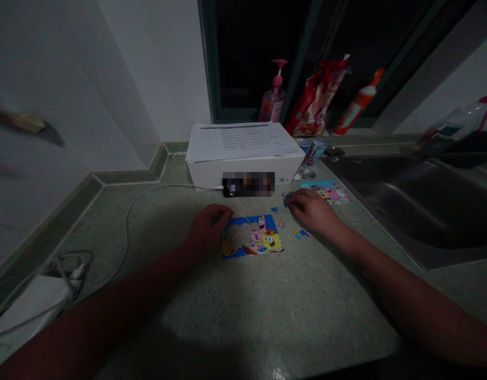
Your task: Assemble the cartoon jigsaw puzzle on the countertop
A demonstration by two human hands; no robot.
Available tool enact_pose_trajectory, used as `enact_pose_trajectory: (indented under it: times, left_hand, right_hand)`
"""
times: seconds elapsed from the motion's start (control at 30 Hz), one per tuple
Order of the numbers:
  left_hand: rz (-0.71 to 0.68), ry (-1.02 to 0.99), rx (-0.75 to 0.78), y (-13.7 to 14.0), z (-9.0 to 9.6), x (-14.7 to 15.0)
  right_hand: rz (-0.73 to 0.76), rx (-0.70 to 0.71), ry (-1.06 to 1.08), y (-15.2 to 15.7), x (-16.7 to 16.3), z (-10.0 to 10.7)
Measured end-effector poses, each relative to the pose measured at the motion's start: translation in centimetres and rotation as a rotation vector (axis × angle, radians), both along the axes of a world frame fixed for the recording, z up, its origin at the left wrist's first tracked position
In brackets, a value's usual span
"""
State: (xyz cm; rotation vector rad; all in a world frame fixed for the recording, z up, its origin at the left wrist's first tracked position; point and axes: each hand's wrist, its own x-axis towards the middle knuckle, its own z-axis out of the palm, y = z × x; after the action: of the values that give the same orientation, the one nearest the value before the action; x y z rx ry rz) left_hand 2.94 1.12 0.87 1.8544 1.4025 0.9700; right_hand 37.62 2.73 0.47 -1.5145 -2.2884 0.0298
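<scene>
A partly assembled jigsaw puzzle point(270, 241) lies flat on the counter, with a gap in its middle and left where the grey surface shows through. Cartoon figures, a yellow one and a pink one, fill its right side. At its upper left corner is my left hand point(208, 224), thumb and forefinger closed together; what they hold, if anything, is too small to make out. My right hand point(311, 207) is right of the puzzle, its fingertips closed at a small blue puzzle piece point(286, 203). Several loose pieces point(301, 233) lie between that hand and the puzzle.
Behind the puzzle, a phone point(249, 184) with a white cable point(127, 221) leans against a white box point(243, 150). A second cartoon picture point(333, 191) lies beyond my right hand. At right is a steel sink point(433, 206); a can point(316, 152) stands near its corner.
</scene>
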Motion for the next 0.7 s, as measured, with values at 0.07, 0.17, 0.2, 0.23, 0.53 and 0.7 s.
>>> enact_pose_trajectory:
  times: [0.07,0.17,0.2,0.23,0.53,0.7]
  left_hand:
    - [-0.002,-0.002,-0.001,-0.03,0.06,0.00]
    - [-0.005,-0.004,-0.008,-0.07,0.10,-0.01]
    - [-0.005,-0.002,-0.009,-0.07,0.11,-0.02]
    - [-0.006,0.000,-0.009,-0.07,0.10,-0.02]
    - [-0.017,0.009,0.008,-0.01,0.01,-0.05]
    - [-0.007,0.019,0.012,-0.01,0.05,-0.06]
  right_hand:
    - [0.007,-0.007,0.002,0.08,0.12,-0.16]
    - [0.000,-0.008,-0.005,0.09,0.13,-0.18]
    - [-0.007,-0.006,-0.013,0.05,0.10,-0.12]
    - [-0.013,-0.004,-0.023,0.01,0.05,-0.03]
    - [-0.003,-0.018,-0.028,-0.04,0.20,0.47]
    - [-0.023,0.002,-0.012,0.03,0.42,0.35]
